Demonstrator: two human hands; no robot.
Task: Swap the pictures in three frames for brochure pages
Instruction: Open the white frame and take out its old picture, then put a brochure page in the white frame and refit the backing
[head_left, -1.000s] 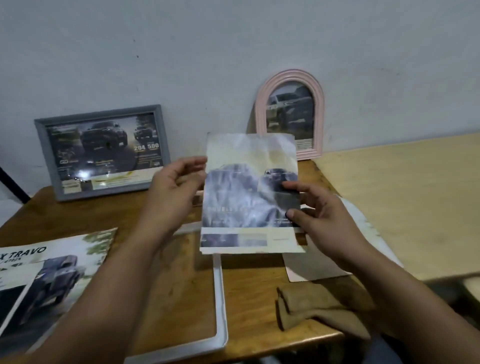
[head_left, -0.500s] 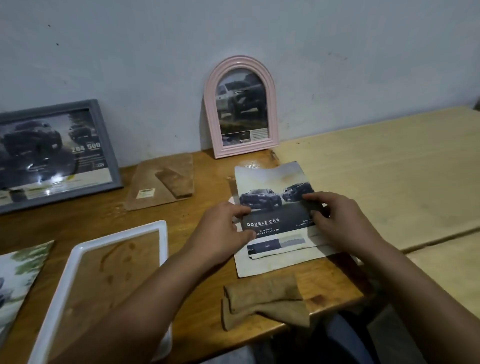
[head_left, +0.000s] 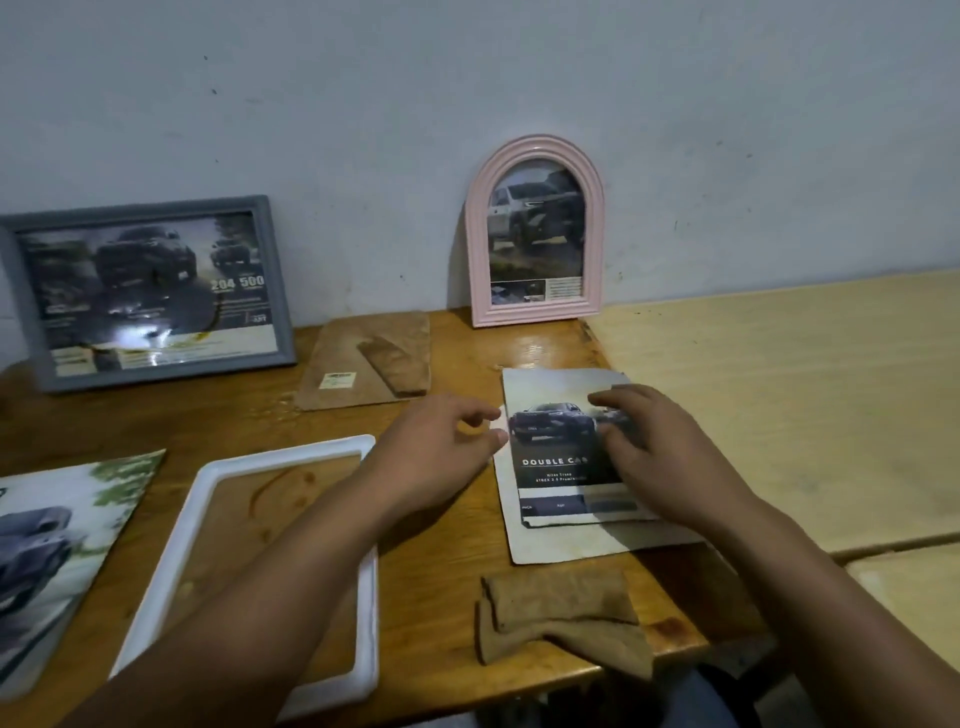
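One page (head_left: 550, 447) — under right grip (head_left: 644, 447), flat

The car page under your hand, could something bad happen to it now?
Maybe. The right hand presses on the car page, which lies on another sheet, so it might slide or crease. The table looks shiny nearby, perhaps wet, which could stain the paper. The white frame reaches the table's front edge and might get knocked off.

Glossy varnished wood table (head_left: 467, 353); matt paper page (head_left: 550, 457); smooth white plastic frame (head_left: 291, 571); rough brown cloth (head_left: 561, 618).
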